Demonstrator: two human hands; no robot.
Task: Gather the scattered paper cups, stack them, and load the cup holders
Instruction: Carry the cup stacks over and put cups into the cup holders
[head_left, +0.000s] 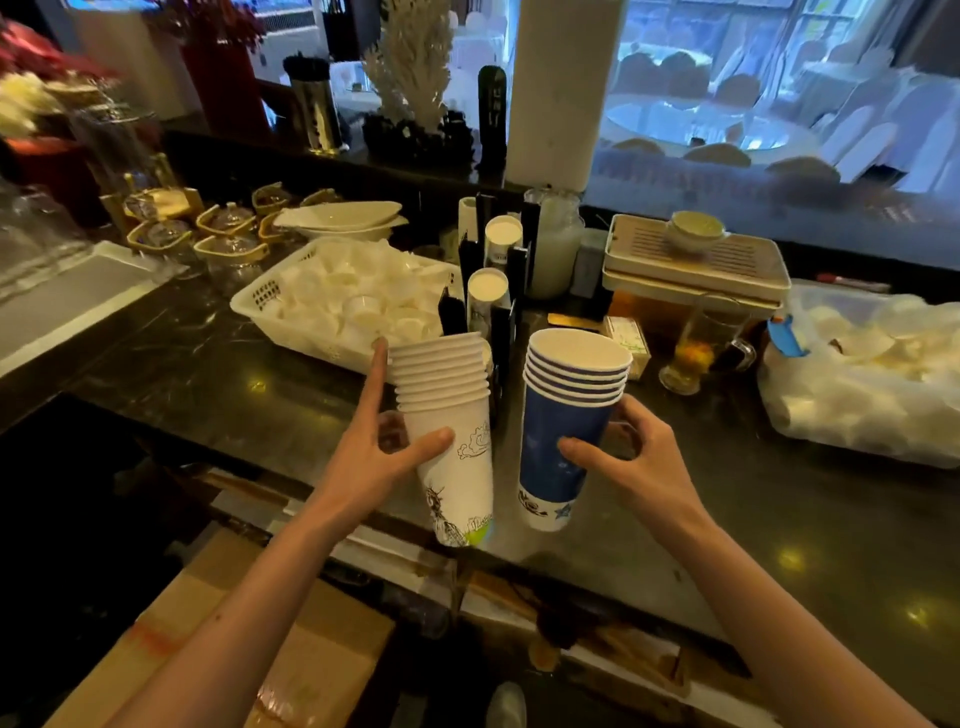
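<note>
My left hand (387, 452) grips the white stack (452, 415), my right hand (623, 452) the blue stack (566, 410) (both upright); I should lower each squarely into the black cup holder (501, 312) just behind.

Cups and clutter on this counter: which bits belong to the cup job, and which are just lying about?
Part of the job:
- white cup stack, held in the left hand
- blue cup stack, held in the right hand
- black cup holders, already holding some cups

Just lying about:
- white basket of small dishes
- tea tray
- glass mug
- cardboard box
</note>
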